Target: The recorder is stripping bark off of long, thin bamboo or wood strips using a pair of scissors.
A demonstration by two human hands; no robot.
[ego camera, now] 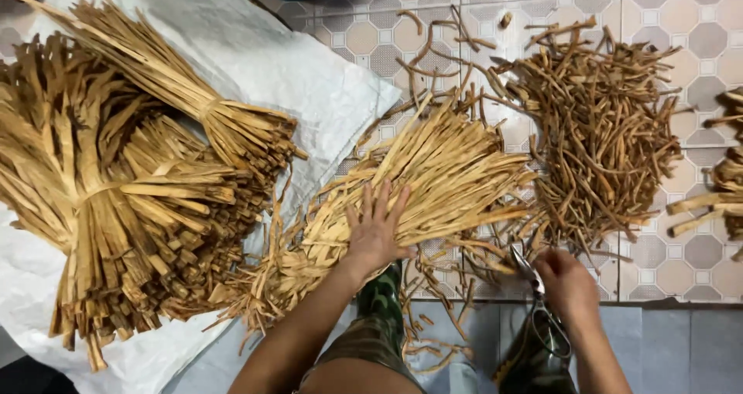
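Pressing our left hand [377,231], fingers spread flat, on the loose strips [410,185] slanting up-right on the floor, we keep scissors [534,286] clenched in our right hand [569,286] just beside.

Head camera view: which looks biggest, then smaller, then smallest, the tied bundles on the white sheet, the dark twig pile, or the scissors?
1. Tied bundles on the white sheet: biggest.
2. Dark twig pile: smaller.
3. Scissors in the right hand: smallest, though nearest the camera.
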